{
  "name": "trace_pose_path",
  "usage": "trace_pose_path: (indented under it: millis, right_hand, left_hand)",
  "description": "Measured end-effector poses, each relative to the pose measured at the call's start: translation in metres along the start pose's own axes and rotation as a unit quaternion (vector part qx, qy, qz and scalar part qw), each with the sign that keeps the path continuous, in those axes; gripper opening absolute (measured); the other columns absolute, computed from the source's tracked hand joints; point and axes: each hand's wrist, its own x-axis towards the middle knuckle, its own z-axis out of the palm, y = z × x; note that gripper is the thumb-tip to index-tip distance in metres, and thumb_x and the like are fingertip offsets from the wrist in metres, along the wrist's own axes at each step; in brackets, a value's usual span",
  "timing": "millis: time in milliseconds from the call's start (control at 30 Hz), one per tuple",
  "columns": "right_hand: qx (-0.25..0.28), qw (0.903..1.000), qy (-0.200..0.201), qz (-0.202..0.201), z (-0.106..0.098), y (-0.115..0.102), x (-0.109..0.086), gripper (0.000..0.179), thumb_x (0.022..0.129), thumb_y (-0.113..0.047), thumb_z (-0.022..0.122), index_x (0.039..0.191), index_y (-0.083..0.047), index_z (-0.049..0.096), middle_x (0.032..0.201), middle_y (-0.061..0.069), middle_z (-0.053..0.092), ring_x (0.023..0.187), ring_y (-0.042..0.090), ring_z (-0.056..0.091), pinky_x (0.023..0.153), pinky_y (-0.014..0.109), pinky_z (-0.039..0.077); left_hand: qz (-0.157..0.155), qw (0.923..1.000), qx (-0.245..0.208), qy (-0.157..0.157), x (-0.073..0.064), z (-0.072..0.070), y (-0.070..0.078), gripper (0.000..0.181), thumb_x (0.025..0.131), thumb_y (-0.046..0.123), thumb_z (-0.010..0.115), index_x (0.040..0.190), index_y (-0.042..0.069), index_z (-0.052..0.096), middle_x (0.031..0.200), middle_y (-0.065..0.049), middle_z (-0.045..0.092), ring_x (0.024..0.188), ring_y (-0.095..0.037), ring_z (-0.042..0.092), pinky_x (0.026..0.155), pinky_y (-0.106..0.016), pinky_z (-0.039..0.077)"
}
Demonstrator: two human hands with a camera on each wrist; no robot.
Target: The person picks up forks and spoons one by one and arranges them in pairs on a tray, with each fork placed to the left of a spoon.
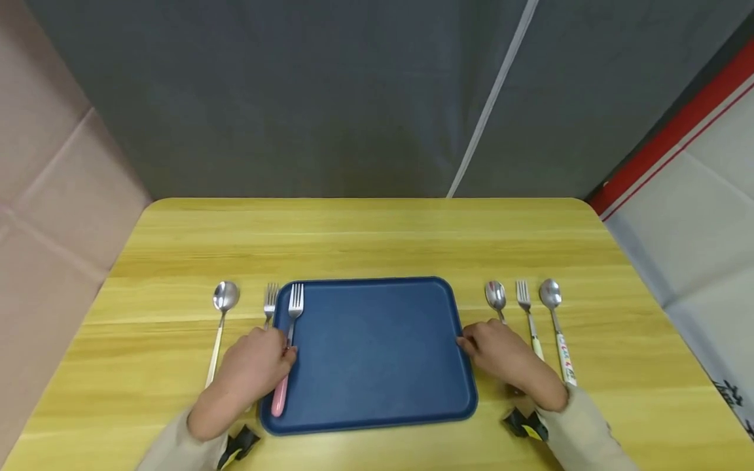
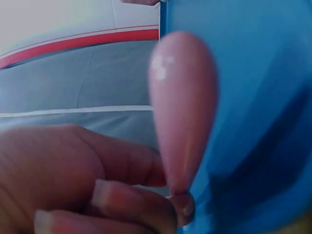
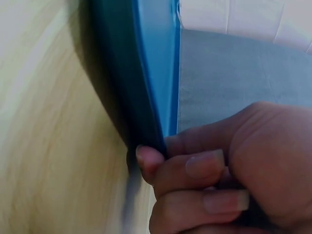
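A dark blue rectangular tray (image 1: 377, 353) is in the middle of the table. My right hand (image 1: 497, 347) pinches its right rim (image 3: 148, 92), with the thumb at the inner side and curled fingers at the outer side. Over the tray's left side is a fork (image 1: 296, 302) with a pink handle (image 2: 183, 97). My left hand (image 1: 256, 360) pinches this fork where the handle narrows, tines pointing away from me. Partly hidden behind the left hand, a second fork (image 1: 270, 302) lies just left of the tray.
On the left lies a spoon (image 1: 226, 297) with a pale handle. To the right are a spoon (image 1: 495, 296) partly covered by the right hand, a green-handled fork (image 1: 523, 297) and a spoon with a patterned handle (image 1: 565, 360). A grey curtain-like surface (image 1: 294, 98) rises beyond the wooden table (image 1: 365, 242).
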Motion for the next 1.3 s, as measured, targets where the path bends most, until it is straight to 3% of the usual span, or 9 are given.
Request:
trace_pose_path:
  millis: [200,667,967,1300]
  right_hand:
    - [-0.010,0.9999,0.006,0.000,0.001,0.002,-0.006,0.043,0.093,-0.010,0.061,0.056,-0.017,0.039,0.049,-0.008,0.029,0.041,0.003,0.028,0.042,0.021,0.028]
    - [-0.025,0.9994,0.018,-0.018,0.001,0.001,0.009,0.043,0.093,-0.010,0.060,0.056,-0.017,0.039,0.050,-0.008,0.030,0.041,0.004,0.030,0.042,0.021,0.028]
    - [-0.018,0.9995,0.018,-0.016,0.003,0.001,0.020,0.043,0.093,-0.010,0.060,0.056,-0.016,0.039,0.049,-0.007,0.030,0.041,0.005,0.030,0.042,0.022,0.028]
    - [-0.031,0.9994,0.012,0.006,-0.007,0.009,0.018,0.042,0.093,-0.009,0.060,0.057,-0.015,0.040,0.050,-0.006,0.031,0.042,0.006,0.032,0.043,0.023,0.029]
  left_hand:
    - [0.000,0.9998,-0.005,-0.021,0.006,0.004,0.005,0.034,0.088,0.017,0.065,0.058,0.011,0.051,0.053,-0.002,0.047,0.045,-0.017,0.048,0.040,-0.031,0.038]
    - [-0.031,0.9982,-0.017,-0.049,0.012,0.000,-0.001,0.035,0.090,0.018,0.065,0.060,0.008,0.052,0.054,-0.005,0.047,0.046,-0.016,0.048,0.041,-0.028,0.038]
    - [-0.030,0.9983,-0.017,-0.047,0.014,-0.005,-0.004,0.034,0.091,0.018,0.064,0.061,0.008,0.052,0.054,-0.004,0.047,0.044,-0.015,0.048,0.040,-0.027,0.038]
    - [-0.030,0.9992,0.016,-0.021,0.020,-0.007,0.007,0.039,0.093,0.029,0.062,0.063,0.008,0.051,0.056,-0.006,0.048,0.045,-0.018,0.048,0.040,-0.032,0.038]
